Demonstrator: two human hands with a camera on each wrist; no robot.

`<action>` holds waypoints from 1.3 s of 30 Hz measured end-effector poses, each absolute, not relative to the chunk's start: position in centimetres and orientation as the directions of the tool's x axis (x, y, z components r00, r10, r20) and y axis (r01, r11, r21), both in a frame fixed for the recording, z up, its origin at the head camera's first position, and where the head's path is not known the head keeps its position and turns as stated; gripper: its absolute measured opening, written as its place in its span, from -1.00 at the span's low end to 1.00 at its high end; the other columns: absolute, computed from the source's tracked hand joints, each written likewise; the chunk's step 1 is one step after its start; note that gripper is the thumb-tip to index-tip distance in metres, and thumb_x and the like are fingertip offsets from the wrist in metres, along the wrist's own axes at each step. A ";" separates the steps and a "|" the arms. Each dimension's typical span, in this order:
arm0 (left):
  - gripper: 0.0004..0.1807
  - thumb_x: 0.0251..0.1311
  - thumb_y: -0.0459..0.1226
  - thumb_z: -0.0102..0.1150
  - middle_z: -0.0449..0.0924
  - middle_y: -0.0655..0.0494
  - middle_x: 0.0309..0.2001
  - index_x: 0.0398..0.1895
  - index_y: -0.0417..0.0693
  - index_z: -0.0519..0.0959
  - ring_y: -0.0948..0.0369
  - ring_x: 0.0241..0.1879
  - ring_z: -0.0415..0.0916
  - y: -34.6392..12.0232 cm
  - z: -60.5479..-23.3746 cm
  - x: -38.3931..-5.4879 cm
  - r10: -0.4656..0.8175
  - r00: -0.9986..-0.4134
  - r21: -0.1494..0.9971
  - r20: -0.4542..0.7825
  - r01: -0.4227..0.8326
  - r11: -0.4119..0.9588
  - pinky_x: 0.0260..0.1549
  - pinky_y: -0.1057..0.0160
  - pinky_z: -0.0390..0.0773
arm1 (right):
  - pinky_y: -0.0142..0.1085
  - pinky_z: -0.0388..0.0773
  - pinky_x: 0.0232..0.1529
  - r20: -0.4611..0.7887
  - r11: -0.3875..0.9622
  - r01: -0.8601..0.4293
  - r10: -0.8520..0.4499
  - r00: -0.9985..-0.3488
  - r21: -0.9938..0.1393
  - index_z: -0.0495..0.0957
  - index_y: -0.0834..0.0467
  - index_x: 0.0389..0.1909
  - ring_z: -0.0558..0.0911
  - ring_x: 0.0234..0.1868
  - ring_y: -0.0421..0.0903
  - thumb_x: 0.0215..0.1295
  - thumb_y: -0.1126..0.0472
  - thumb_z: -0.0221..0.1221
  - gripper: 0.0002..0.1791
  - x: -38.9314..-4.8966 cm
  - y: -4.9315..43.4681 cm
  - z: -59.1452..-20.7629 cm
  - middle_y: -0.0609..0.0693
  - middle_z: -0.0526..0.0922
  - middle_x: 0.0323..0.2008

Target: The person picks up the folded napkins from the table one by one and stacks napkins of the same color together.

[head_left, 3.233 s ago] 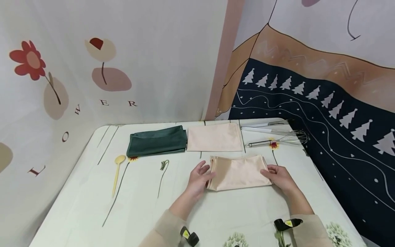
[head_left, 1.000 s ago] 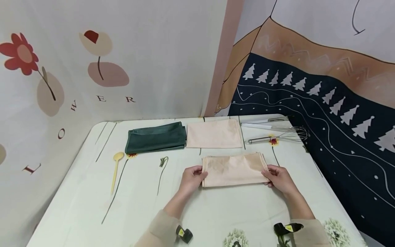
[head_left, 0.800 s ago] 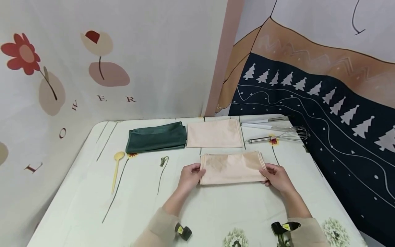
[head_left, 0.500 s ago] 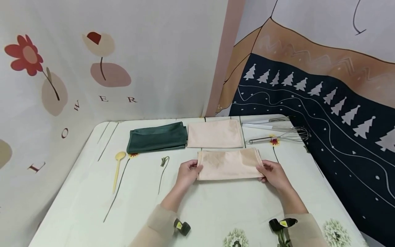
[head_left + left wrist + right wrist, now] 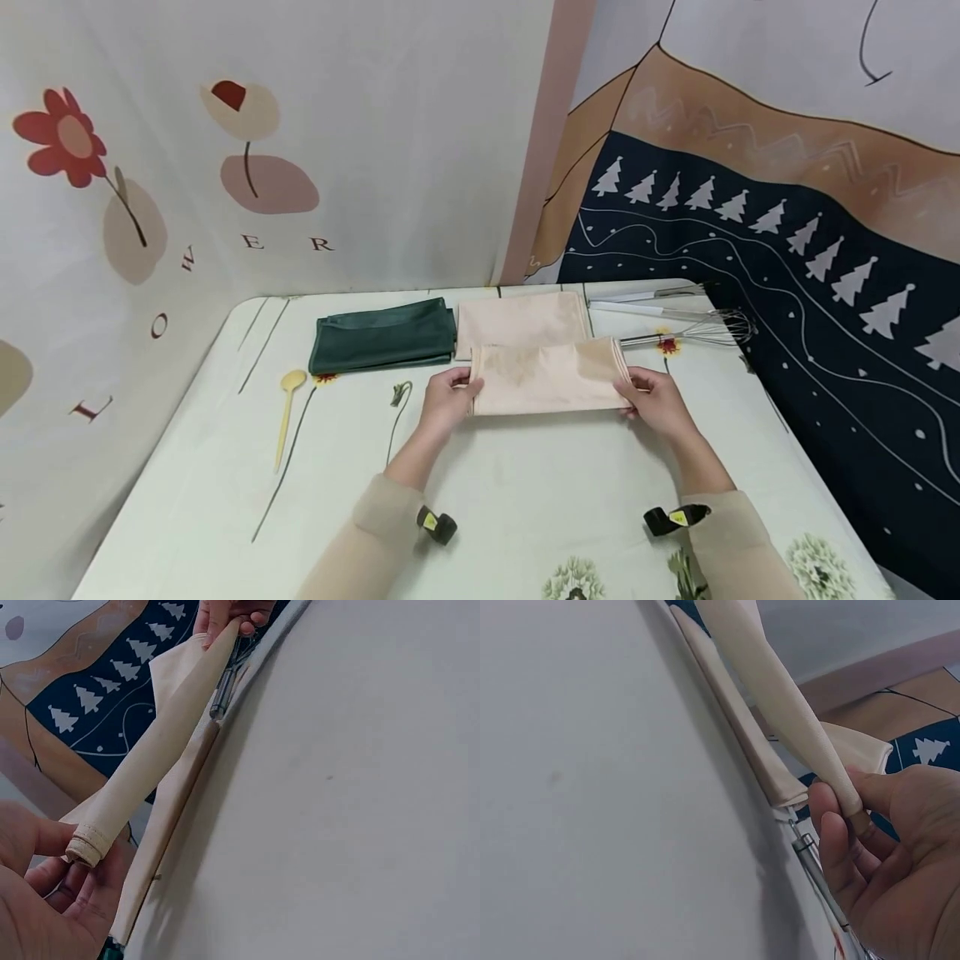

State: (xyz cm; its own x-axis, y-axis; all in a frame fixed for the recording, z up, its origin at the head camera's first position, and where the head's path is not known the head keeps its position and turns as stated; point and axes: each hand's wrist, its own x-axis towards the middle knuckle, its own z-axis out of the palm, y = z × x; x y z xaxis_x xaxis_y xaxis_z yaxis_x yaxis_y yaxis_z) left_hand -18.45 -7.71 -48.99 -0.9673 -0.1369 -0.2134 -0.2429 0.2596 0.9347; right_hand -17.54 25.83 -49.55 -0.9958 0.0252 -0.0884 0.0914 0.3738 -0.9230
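A folded peach cloth [image 5: 549, 382] is held level in front of me, its layered ends showing at both sides. My left hand [image 5: 446, 402] pinches its left end between thumb and fingers; in the left wrist view, the stacked folds poke out of that grip. At the opposite end my right hand [image 5: 662, 403] grips the cloth [image 5: 787, 712] the same way. Both wrist views show it raised off the table. Just behind lies a second folded peach cloth [image 5: 521, 317], its front part hidden by the held one. Left of that rests a folded dark green cloth [image 5: 382, 336].
Several whisks [image 5: 723, 327] lie at the back right, one handle partly covered by the held cloth. A yellow spoon [image 5: 286, 417] lies on the left. The white tablecloth [image 5: 540, 483] has printed flowers and stems. Patterned fabric hangs behind and to the right.
Both hands, gripping the peach cloth's ends, have carried it away from me and slightly left. It now overlaps the second peach cloth in view. The green cloth and spoon have stayed put.
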 end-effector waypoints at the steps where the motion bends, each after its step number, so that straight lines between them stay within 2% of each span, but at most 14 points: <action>1: -0.71 0.32 -0.29 0.30 0.66 -0.07 -0.09 0.04 -0.26 0.67 0.10 -0.11 0.56 -7.8 -48.8 -18.7 -0.137 -0.968 0.935 -0.208 -0.238 0.262 -0.22 0.27 0.60 | -0.35 0.63 -0.55 -0.089 0.364 0.094 0.030 -0.996 -0.927 0.54 0.41 0.17 0.68 -0.54 -0.13 0.46 0.27 0.21 -0.62 -17.7 25.7 -49.4 0.15 0.67 -0.31; 13: -0.65 0.36 -0.26 0.28 0.63 -0.09 0.01 0.13 -0.24 0.63 0.06 -0.01 0.53 -8.5 -46.9 -21.5 -0.137 -0.976 0.938 -0.171 -0.204 0.279 -0.03 0.14 0.57 | -0.39 0.63 -0.56 -0.019 0.297 0.029 0.036 -0.999 -0.954 0.51 0.48 0.18 0.69 -0.58 -0.14 0.45 0.31 0.20 -0.60 -20.4 24.8 -48.2 0.10 0.66 -0.34; 20: -0.62 0.38 -0.24 0.26 0.61 -0.09 -0.02 0.17 -0.24 0.61 0.08 -0.04 0.50 -9.1 -46.3 -23.0 -0.138 -0.974 0.933 -0.180 -0.214 0.289 -0.07 0.17 0.55 | -0.41 0.61 -0.53 -0.034 0.309 0.054 0.068 -0.997 -0.949 0.54 0.38 0.21 0.67 -0.54 -0.20 0.46 0.22 0.22 -0.58 -22.0 24.0 -48.0 0.16 0.66 -0.23; 28: -0.63 0.38 -0.25 0.25 0.61 -0.09 -0.03 0.17 -0.23 0.60 0.08 -0.06 0.51 -9.5 -46.3 -24.7 -0.138 -0.977 0.926 -0.161 -0.198 0.321 -0.11 0.21 0.59 | -0.41 0.61 -0.51 -0.030 0.290 0.047 0.060 -0.998 -0.956 0.57 0.40 0.16 0.59 -0.55 -0.23 0.45 0.26 0.21 -0.63 -23.5 23.3 -48.1 0.02 0.66 -0.39; 35: -0.66 0.38 -0.28 0.24 0.61 -0.11 -0.06 0.14 -0.25 0.63 0.08 -0.08 0.50 -9.5 -46.7 -25.9 -0.135 -0.980 0.918 -0.144 -0.183 0.351 -0.11 0.19 0.56 | -0.36 0.65 -0.48 -0.042 0.303 0.060 0.065 -0.997 -0.951 0.56 0.37 0.20 0.59 -0.55 -0.23 0.46 0.22 0.22 -0.60 -25.0 23.0 -48.6 0.03 0.69 -0.34; 39: -0.66 0.38 -0.30 0.24 0.61 -0.13 -0.05 0.14 -0.27 0.62 0.07 -0.07 0.50 -9.4 -46.8 -26.7 -0.135 -0.982 0.917 -0.131 -0.172 0.361 -0.07 0.17 0.57 | -0.37 0.65 -0.49 -0.042 0.312 0.060 0.064 -0.997 -0.948 0.57 0.38 0.18 0.58 -0.57 -0.23 0.45 0.22 0.22 -0.60 -25.9 22.9 -48.7 -0.01 0.67 -0.39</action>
State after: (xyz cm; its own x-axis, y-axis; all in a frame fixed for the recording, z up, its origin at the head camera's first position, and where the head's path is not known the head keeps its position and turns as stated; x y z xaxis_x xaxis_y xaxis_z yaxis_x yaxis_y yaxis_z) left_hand -26.73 -9.43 -46.78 -0.9822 -0.1346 -0.1308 -0.1715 0.3607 0.9168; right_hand -25.91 22.85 -48.67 -0.9971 0.0636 -0.0420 0.0599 0.3124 -0.9480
